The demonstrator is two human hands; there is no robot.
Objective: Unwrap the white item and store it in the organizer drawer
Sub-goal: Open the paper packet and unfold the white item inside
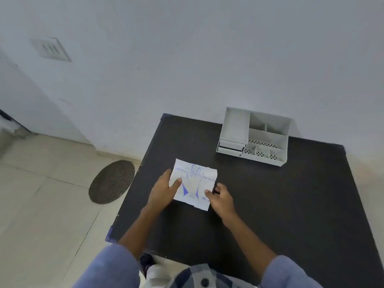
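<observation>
the white packet [194,183] is lying flat on the dark worktop [270,204], near its front-left part, with blue printing and a glove outline facing up. the grey organizer [254,136] is sitting well apart from it, toward the back of the worktop against the wall [187,59], with its small drawer [230,146] at the front-left corner; whether the drawer is pulled out at all is hard to tell.

the left hand [164,191] is resting on the packet's left edge, fingers [176,182] spread flat rather than curled, probably pinning the packet so it does not slide. the right hand [221,197] is sitting at the lower right corner, fingers loosely bent and touching the edge; it is not clear that they are pinching it yet. this placement looks like a setup for opening: one hand holding down, the other working a corner.

judgement: the unwrapping is barely under way, since the packet looks sealed and nothing is out of it. storing in the drawer is not yet done.
</observation>
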